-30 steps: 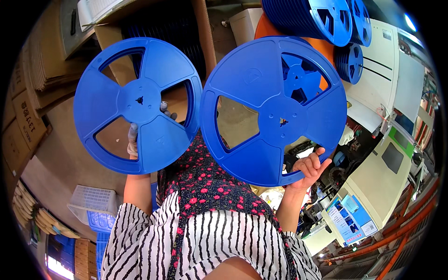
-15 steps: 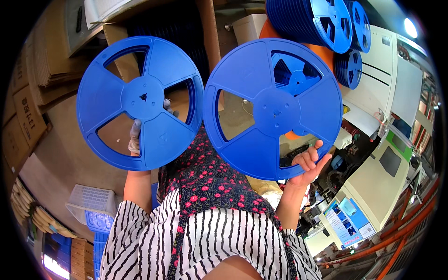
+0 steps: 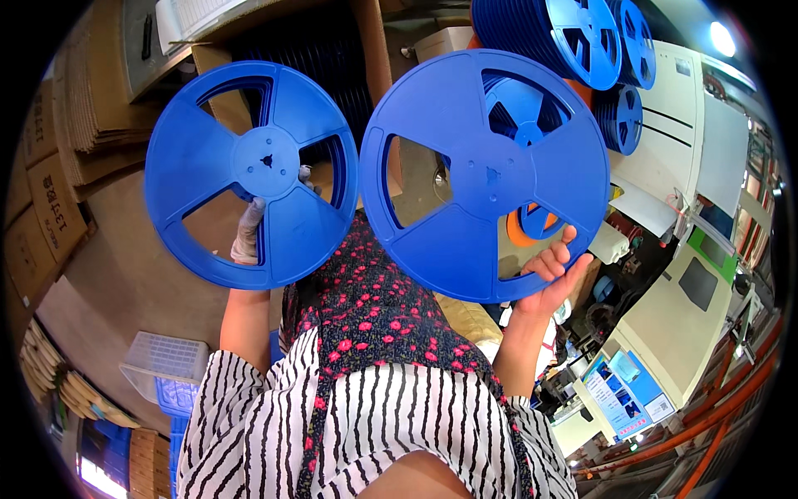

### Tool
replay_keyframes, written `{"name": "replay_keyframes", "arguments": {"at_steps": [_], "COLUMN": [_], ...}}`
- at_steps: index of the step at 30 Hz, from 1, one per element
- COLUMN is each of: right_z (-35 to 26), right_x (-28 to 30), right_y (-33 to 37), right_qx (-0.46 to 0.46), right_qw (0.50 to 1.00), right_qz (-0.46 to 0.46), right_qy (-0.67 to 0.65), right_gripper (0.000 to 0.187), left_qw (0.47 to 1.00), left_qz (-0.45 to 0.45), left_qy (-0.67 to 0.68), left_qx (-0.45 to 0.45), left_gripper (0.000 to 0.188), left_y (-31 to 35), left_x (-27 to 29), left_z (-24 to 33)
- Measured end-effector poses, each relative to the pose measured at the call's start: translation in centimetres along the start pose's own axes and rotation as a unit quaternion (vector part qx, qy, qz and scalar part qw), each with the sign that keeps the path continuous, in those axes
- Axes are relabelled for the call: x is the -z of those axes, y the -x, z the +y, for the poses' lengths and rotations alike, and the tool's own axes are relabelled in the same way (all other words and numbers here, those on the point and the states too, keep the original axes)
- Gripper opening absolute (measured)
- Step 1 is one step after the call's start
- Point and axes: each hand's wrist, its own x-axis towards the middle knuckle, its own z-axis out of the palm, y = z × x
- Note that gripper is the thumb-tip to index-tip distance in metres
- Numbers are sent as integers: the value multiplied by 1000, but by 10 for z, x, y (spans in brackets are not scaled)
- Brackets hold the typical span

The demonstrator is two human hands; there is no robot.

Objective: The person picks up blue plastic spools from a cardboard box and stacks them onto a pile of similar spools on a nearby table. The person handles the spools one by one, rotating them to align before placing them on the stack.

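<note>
Workshop floor (image 3: 116, 249) spread below us in dull grey-brown, with light and machinery toward our right. Against it we had both hands raised, a blue reel on each side, faces turned toward us. Our gloved left hand (image 3: 246, 233) sat behind the left reel (image 3: 249, 150), its thumb showing in the lower window and fingertips in the right one, clasping it near the hub; layered window edges suggested several reels nested together. Our bare right hand (image 3: 549, 281) curled at the lower rim of the right reel (image 3: 509, 193), beside a window, with one digit stretched outward; whether that reel was single we could not tell.

For a good hold, we judged it best to bear the weight close to the hub, as our left did, since a rim grip alone could let a wide disc tip or flex. Keeping the rims from knocking mattered too: they looked nearly touching, though depth was unclear.

Beyond our hands lay our floral apron (image 3: 374, 316), then a carton (image 3: 374, 50) packed with dark disc edges, more reel stacks (image 3: 511, 33) at upper right, cardboard sheets (image 3: 116, 75), a pale basket (image 3: 170, 353) and a cream machine (image 3: 661, 333)
</note>
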Motion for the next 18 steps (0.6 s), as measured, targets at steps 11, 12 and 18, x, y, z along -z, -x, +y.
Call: {"name": "replay_keyframes", "arguments": {"at_steps": [11, 12, 18], "right_z": [10, 9, 10], "right_x": [-4, -4, -7], "right_y": [-20, -21, -23], "right_qx": [8, 7, 23], "right_qw": [1000, 1000, 997], "right_qz": [3, 1, 12], "right_qy": [-3, -11, 73], "right_gripper": [59, 59, 62], "left_qw": [1000, 1000, 1000], "left_qz": [2, 1, -27], "left_qy": [-14, -17, -2], "left_qx": [-7, -9, 5], "left_gripper": [71, 72, 73], "left_y": [-1, -4, -1], "left_x": [-12, -8, -1], "left_z": [-4, -6, -7]}}
